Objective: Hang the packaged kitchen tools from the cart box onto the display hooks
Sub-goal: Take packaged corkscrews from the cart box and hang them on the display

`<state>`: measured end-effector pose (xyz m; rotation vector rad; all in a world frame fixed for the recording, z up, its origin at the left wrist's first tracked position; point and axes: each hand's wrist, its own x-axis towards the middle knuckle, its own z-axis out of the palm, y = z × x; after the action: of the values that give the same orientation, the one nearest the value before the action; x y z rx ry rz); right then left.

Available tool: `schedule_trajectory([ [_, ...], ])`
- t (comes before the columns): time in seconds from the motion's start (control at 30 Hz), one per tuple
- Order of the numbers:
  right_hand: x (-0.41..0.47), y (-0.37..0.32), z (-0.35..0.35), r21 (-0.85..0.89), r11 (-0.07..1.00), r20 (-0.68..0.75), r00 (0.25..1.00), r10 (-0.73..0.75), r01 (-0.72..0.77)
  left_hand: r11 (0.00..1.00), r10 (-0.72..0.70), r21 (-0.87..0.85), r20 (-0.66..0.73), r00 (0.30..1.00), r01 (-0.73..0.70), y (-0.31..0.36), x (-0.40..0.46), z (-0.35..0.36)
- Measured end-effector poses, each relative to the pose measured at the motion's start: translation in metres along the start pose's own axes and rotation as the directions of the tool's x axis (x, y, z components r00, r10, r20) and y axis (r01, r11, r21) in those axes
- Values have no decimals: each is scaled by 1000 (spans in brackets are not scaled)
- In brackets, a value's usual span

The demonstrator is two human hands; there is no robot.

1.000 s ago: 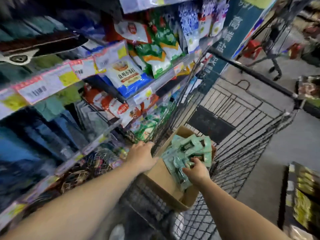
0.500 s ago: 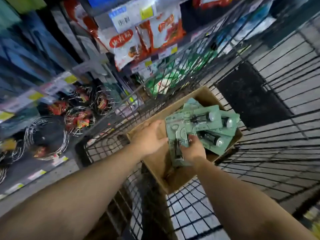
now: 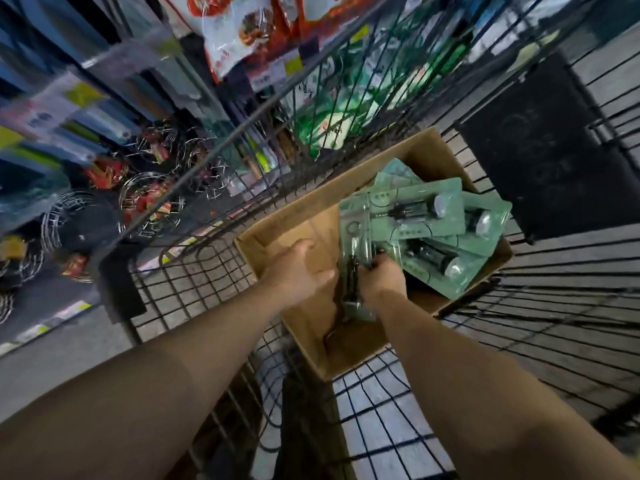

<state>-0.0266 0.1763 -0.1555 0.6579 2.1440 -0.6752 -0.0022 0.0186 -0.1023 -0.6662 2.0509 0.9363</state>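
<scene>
Looking down from the head camera, two bare forearms reach into a black wire shopping cart toward an open cardboard box that sits on the cart's mesh floor; this box is the landmark for everything else. Inside the box, toward its far and right side, lies a loose pile of packaged kitchen tools, each a pale green card under clear plastic with a dark tool sealed in it; the packs overlap at different angles and rest against the box's right wall. At the near edge of that pile, one pack stands tilted, its lower end pointing down into the box. The right hand is over the middle of the box, its fingers curled around the lower part of this tilted pack, gripping it. The left hand is just beside it, over the box's bare left half, fingers bent and thumb toward the same pack; whether it actually touches or holds the pack cannot be told from this view. To the left of the box, beyond the cart's wire side, are blurred store shelves; low on them are round wire items with red labels, and higher up hang red and white snack bags and green packets. Behind the box, a dark panel stands against the cart's far mesh; grey floor shows through the wire below.
</scene>
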Motion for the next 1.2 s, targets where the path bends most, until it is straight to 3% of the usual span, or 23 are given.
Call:
schedule_trajectory([
  [0.1, -16, 2, -14, 273, 962, 100, 995, -15, -13, 988, -76, -135, 38, 996, 81, 5, -7, 4],
  [0.2, -35, 2, -29, 571, 812, 344, 934, -99, -124, 935, -131, -320, 88, 987, 153, 9, -12, 3],
  [0.3, -40, 0, -44, 606, 774, 528, 821, -219, -183, 856, -174, -464, 159, 972, 229, 10, -16, 3],
  [0.37, -36, -5, -54, 498, 862, 549, 805, -224, -100, 828, -185, -505, 169, 968, 246, 6, -14, 4],
  [0.4, -32, -9, -59, 405, 914, 499, 838, -221, 0, 819, -189, -517, 164, 968, 248, 5, -15, 4],
  [0.47, -16, -15, -66, 116, 960, 228, 933, -277, 256, 812, -205, -525, 152, 967, 255, 0, -15, 5],
  [0.5, -7, -20, -69, -105, 928, 20, 934, -358, 358, 812, -212, -524, 147, 966, 258, -2, -16, 5],
  [0.53, 2, -26, -72, -355, 844, -139, 870, -474, 403, 810, -220, -525, 144, 965, 263, -4, -16, 6],
  [0.57, 11, -30, -75, -549, 739, -191, 802, -566, 391, 809, -224, -524, 142, 964, 265, -5, -16, 7],
  [0.6, 19, -35, -78, -673, 647, -169, 778, -605, 357, 808, -226, -524, 142, 964, 267, -5, -17, 7],
  [0.67, 33, -43, -80, -815, 507, -68, 821, -567, 282, 812, -220, -521, 142, 965, 262, -6, -17, 8],
  [0.73, 40, -46, -80, -896, 382, 0, 862, -508, 225, 819, -213, -513, 147, 966, 259, -7, -16, 9],
  [0.83, 38, -48, -84, -945, 262, 38, 861, -507, 196, 815, -216, -519, 141, 966, 258, -9, -16, 8],
  [1.2, 11, -41, -96, -969, 191, 61, 901, -429, 157, 829, -213, -499, 137, 968, 253, -18, -37, 2],
])
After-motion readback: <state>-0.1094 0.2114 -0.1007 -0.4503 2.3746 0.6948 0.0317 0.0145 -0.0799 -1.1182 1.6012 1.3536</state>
